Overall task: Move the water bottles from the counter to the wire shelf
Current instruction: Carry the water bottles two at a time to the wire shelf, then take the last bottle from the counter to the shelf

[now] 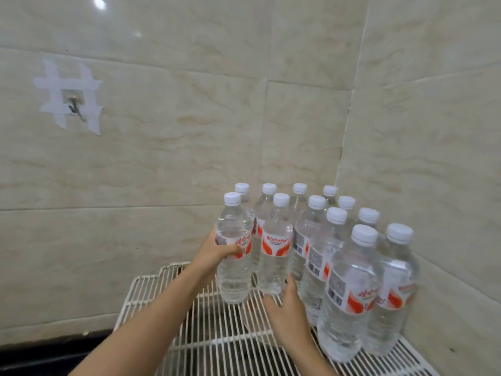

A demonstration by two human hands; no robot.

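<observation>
Several clear water bottles [349, 289] with white caps and red-and-white labels stand upright in rows on the white wire shelf [217, 340], packed into the tiled corner. My left hand [217, 253] is wrapped around the label of the leftmost front bottle [234, 251], which stands on the shelf. My right hand [287, 310] rests against the base of the neighbouring bottle [275, 253], fingers touching its lower part. The counter is out of view.
Beige tiled walls close in behind and to the right of the shelf. A metal hook [74, 105] taped to the wall hangs at the upper left. The shelf's left and front wires are bare. A dark strip [40, 348] runs below the wall at left.
</observation>
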